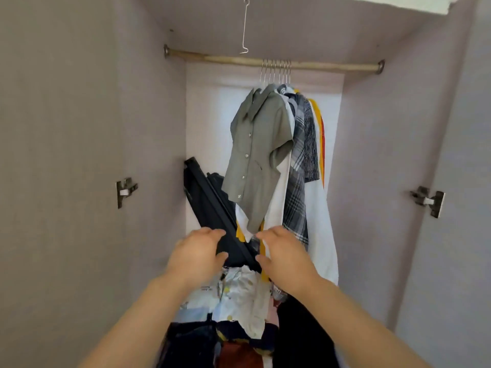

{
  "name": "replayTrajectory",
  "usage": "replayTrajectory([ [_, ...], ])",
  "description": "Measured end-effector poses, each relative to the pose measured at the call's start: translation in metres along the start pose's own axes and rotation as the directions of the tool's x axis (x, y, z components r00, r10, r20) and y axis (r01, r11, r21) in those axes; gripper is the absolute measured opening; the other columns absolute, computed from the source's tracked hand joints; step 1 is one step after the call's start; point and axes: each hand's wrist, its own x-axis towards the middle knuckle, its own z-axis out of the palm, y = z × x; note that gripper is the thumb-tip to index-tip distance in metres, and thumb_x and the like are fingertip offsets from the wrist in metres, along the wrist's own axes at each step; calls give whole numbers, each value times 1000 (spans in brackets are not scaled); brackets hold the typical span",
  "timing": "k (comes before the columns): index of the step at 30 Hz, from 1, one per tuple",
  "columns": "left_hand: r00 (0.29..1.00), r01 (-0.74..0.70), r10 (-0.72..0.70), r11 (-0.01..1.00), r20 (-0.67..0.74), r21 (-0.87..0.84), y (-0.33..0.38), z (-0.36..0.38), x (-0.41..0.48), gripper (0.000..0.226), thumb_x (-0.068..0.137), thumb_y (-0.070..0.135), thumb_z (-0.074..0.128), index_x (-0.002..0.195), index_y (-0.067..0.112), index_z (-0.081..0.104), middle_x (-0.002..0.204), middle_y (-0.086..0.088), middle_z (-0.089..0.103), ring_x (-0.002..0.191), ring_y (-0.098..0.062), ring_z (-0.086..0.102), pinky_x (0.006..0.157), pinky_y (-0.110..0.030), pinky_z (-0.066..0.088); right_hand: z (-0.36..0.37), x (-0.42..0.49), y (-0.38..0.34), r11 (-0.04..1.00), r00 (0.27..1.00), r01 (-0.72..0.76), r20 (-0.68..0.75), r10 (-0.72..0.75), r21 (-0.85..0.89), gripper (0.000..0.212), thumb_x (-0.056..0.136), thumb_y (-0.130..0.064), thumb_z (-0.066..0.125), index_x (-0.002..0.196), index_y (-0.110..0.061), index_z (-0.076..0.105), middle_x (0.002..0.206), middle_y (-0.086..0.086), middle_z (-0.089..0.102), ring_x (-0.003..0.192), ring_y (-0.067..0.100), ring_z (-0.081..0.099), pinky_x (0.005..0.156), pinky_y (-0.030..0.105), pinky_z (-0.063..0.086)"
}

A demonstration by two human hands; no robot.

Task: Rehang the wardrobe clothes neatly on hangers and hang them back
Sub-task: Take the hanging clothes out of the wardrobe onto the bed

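Grey shirt [259, 155] hangs on the rail [212, 58]. Below, left hand [198, 257] clasps a black case [210, 203]; right hand [285, 257] curls beside it, grip unclear.

Grip state of the left hand [198, 254] and right hand [285, 257] cannot be determined: the fingertips are blurred. Both hands cover the lower end of the black case [210, 205]. At 12 o'clock, the hangers [276, 71] show hooks only; garments hide the rest. The grey shirt [259, 155] covers most of the garments behind it. At 6 o'clock, the frame edge cuts off the clothes heap [239, 301].
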Motion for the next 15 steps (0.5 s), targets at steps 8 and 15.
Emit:
replayTrajectory([
  [8, 959, 13, -19, 1000, -284, -23, 7, -28, 129, 52, 90, 36, 50, 139, 26, 36, 137, 1, 45, 126, -19, 40, 99, -32, 35, -53, 147, 34, 991, 977, 118, -173, -128, -65, 45, 91, -27, 53, 134, -18, 44, 131, 6, 43, 120, 24, 41, 102, 35, 36],
  [15, 899, -46, -25, 988, -437, -151, -7, -52, 237, 53, 89, 33, 53, 139, 23, 37, 141, -1, 41, 130, -21, 35, 105, -34, 30, -74, 262, 50, 975, 928, 149, -319, -195, -162, 44, 91, -25, 52, 134, -19, 44, 131, 5, 43, 119, 24, 41, 99, 35, 35],
])
